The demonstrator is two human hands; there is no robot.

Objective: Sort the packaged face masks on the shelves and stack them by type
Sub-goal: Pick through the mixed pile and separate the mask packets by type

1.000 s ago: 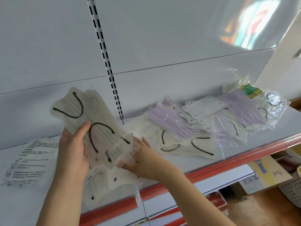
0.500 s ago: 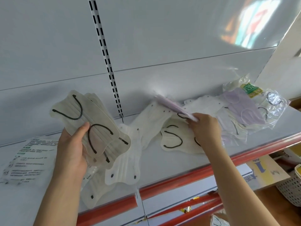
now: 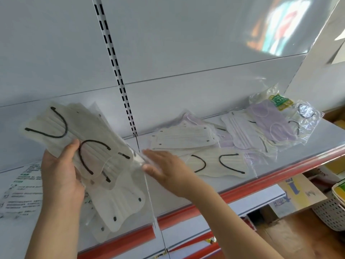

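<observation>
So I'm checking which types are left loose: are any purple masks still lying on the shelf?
Yes, packaged purple masks lie in the loose pile at the right of the shelf.

Your white shelf (image 3: 291,157) has a red front edge. Right of your hands lie loose packaged masks (image 3: 220,144), cream and lilac; below your left hand, cream ones (image 3: 119,204) and a printed sheet (image 3: 20,191).
</observation>
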